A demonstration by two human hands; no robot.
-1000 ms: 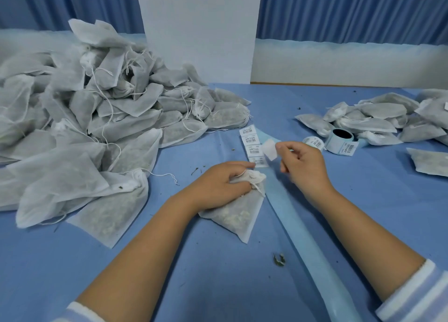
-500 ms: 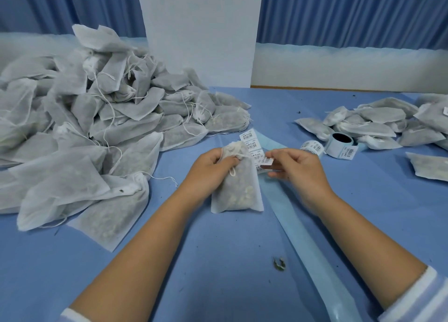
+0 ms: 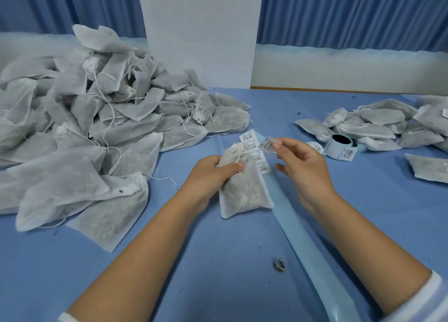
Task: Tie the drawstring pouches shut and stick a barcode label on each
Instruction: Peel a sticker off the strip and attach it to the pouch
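Barcode label [image 3: 268, 145] now off the strip [image 3: 261, 163], in pinch of right hand [image 3: 306, 169], just beside pouch [image 3: 244, 193] in grip of left hand [image 3: 210, 174].

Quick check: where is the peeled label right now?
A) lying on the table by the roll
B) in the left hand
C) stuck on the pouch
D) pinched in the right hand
D: the right hand pinches the label at its fingertips, held in the air clear of the pouch, which the left hand grips near its neck.
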